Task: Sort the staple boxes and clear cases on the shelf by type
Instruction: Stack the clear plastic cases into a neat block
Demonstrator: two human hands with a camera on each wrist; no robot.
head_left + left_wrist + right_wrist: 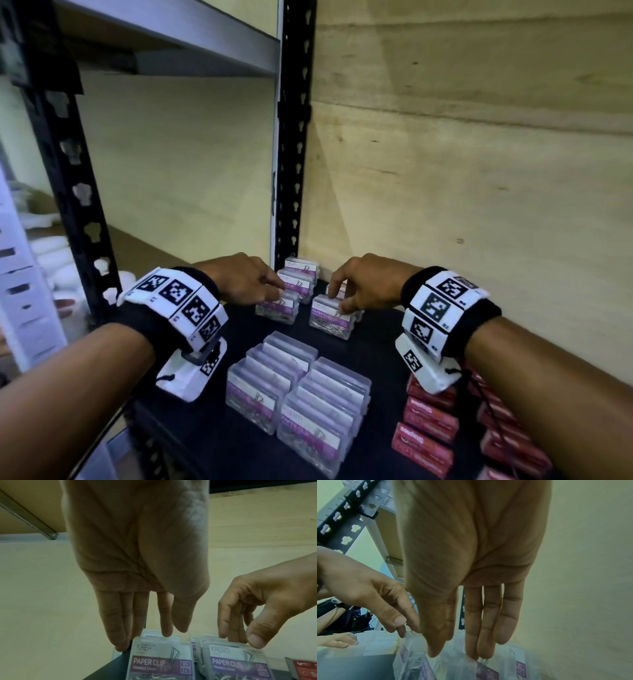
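Two clear paper-clip cases stand side by side on the black shelf [239, 455]. My left hand [279, 294] reaches down with straight fingers, and its fingertips [166, 634] touch the top of the left case [278, 310] [159, 660]. My right hand [339, 305] [453, 654] pinches the top of the right case [330, 322] [236, 662], thumb in front and fingers behind. More clear cases are stacked at the back [301, 277], and several stand in two rows at the front [298, 394]. Red staple boxes [431, 421] lie in rows at the front right, partly under my right wrist.
A black slotted post [291, 137] rises right behind the back stack. A plywood wall [479, 171] closes the right side and an upper shelf [171, 34] hangs overhead. Bare black shelf shows left of the cases [205, 442].
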